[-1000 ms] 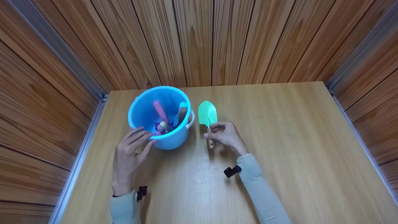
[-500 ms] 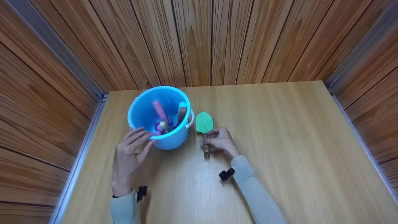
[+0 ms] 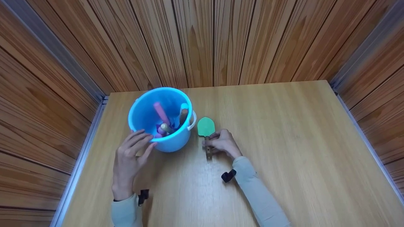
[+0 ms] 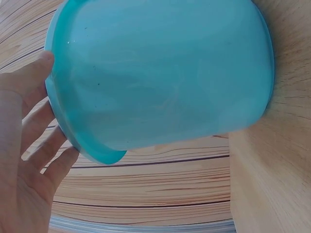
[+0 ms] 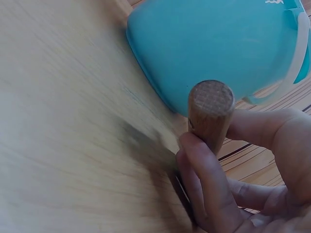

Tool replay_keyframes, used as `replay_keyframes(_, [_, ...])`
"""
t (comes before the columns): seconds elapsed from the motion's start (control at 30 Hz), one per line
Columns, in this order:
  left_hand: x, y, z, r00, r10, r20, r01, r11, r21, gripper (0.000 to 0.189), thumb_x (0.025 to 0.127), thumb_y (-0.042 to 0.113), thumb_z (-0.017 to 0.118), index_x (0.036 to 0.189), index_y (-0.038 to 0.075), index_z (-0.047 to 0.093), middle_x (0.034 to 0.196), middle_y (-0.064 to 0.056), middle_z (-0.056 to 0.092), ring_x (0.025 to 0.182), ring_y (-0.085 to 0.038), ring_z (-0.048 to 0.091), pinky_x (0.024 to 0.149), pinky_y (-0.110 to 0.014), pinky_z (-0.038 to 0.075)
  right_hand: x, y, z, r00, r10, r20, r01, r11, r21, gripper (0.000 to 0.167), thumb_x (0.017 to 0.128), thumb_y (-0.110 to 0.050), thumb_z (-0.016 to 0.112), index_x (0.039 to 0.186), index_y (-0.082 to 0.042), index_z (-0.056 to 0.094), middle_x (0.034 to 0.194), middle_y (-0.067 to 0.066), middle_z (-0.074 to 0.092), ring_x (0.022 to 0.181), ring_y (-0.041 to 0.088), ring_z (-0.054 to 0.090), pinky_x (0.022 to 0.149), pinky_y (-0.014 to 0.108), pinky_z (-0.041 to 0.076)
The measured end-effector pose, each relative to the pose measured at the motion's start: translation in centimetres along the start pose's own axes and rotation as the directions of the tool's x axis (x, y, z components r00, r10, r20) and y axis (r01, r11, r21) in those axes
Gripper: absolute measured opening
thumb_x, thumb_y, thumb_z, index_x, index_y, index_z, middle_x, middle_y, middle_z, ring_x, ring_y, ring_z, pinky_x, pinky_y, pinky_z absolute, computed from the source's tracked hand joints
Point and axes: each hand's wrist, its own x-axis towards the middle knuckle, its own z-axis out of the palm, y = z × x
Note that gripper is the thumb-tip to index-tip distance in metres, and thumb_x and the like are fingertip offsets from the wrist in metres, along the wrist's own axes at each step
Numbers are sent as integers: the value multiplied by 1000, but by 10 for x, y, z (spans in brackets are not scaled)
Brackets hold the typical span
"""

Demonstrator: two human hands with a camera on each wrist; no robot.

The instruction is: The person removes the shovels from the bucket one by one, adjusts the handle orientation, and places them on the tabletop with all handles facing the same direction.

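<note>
In the head view, a blue bucket (image 3: 175,144) stands at the left of the table. My left hand (image 3: 129,159) rests its fingertips and thumb on the bucket's near rim, and the left wrist view shows the fingers fairly straight along that edge. Right of the bucket, my right hand (image 3: 224,143) pinches a small trowel by its wooden handle (image 5: 211,114). The trowel's green blade (image 3: 206,126) points away from me. Part of the handle is covered by my fingers.
Inside the bucket are a pink rod-like piece (image 3: 161,113), a brown handle (image 3: 183,116) and some purple pieces (image 3: 160,131). The bucket's white carrying handle (image 3: 193,121) hangs on its right side. Wood-panelled walls (image 3: 202,44) border the table (image 3: 284,132).
My right hand has drawn the trowel towards me and a little left, and the blade looks darker now. My left hand stays at the bucket's rim.
</note>
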Motion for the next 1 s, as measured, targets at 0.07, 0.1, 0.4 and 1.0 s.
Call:
replay_keyframes(0.07, [-1,1,0,1000,-15,1,15,1000,-4,43,81,5,93,122,13,82,118,-7,81,124,-38,70,122,-38,43,0,-1,0,1000,5,-3,-5,1000,-14,30,88,-14,89,111,-1,74,98,13,78,79,21,78,71,35,67])
replay_keyframes(0.1, [-1,2,0,1000,-22,3,22,1000,-6,43,81,5,93,121,13,82,117,-8,81,125,-38,70,122,-38,43,0,-1,0,1000,7,-2,-7,1000,-17,30,88,-14,89,111,-1,73,98,13,78,79,22,78,72,35,67])
replay_keyframes(0.4, [2,2,0,999,34,-5,-34,998,54,46,76,3,96,119,10,82,118,-4,81,126,-30,71,118,-38,46,0,-1,-1,999,-29,-27,24,985,-169,33,86,-21,91,106,-1,75,90,10,77,70,18,75,66,30,64])
replay_keyframes(1.0, [2,1,0,999,32,3,-32,999,24,40,81,7,93,120,10,82,118,-6,81,124,-34,72,121,-33,42,-11,-26,-9,999,-17,43,31,935,-354,30,97,-30,81,114,-7,71,92,8,76,78,24,74,70,35,60])
